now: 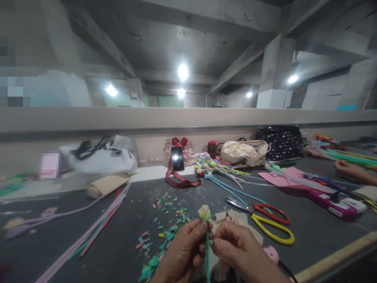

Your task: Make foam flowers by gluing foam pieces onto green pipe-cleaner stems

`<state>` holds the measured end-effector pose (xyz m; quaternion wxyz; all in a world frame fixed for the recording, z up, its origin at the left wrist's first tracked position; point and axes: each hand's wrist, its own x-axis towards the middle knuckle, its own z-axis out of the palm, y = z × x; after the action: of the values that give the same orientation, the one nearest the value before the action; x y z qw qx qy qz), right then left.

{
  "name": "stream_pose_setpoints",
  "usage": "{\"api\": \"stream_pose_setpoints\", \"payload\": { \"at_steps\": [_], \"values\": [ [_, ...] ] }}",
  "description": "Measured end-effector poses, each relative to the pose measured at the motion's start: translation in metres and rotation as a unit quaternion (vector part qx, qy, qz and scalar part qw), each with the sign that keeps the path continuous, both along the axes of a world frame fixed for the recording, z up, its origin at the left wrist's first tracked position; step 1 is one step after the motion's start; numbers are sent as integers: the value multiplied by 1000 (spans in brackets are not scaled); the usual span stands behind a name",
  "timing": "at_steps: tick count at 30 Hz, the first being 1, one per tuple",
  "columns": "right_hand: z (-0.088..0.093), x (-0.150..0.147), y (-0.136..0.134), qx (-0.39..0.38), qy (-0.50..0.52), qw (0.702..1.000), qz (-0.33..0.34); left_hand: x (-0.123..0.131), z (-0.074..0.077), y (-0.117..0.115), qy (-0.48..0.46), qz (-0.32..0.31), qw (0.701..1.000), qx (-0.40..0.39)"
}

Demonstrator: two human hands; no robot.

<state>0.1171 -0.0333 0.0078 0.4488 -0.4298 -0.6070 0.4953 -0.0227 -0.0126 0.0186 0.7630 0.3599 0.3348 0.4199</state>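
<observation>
My left hand (188, 243) pinches a small craft flower (204, 212) just under its head. The flower has pale cream, yellow and mint petals and a green fuzzy stem (207, 255) that hangs straight down. Close on the other side of the stem, my right hand (235, 245) has its thumb and fingers pressed together. What lies between those fingertips is too small to make out. Behind my right hand is a crumpled beige paper or cloth (250, 226). Scissors (253, 212) with one red and one yellow handle lie beyond it, blades pointing left.
Green foam-like scraps (169, 234) litter the table left of my hands. Long fuzzy stems (91, 228) lie further left; finished-looking flowers (206, 165) are heaped behind. A phone (177, 158) leans at the back. At right are a purple device (330, 204) and another person's hand (349, 171).
</observation>
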Motion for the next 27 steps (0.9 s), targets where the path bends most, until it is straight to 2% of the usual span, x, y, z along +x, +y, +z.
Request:
{"api": "stream_pose_setpoints", "payload": {
  "at_steps": [7, 11, 16, 23, 27],
  "values": [
    [4, -20, 3, -6, 43, 998, 33, 0, -6, 5, 43, 34, 998, 31],
    [11, -23, 4, -10, 57, 998, 31, 0, -6, 5, 62, 25, 996, 61],
    [12, -19, 6, -17, 75, 997, 9, 0, -6, 3, 31, 14, 997, 63],
    [4, -15, 6, -33, 34, 999, -2, 0, -6, 3, 34, 10, 998, 44],
    [8, -10, 7, -52, 5, 998, -30, 0, -9, 6, 51, 33, 997, 45]
  ]
}}
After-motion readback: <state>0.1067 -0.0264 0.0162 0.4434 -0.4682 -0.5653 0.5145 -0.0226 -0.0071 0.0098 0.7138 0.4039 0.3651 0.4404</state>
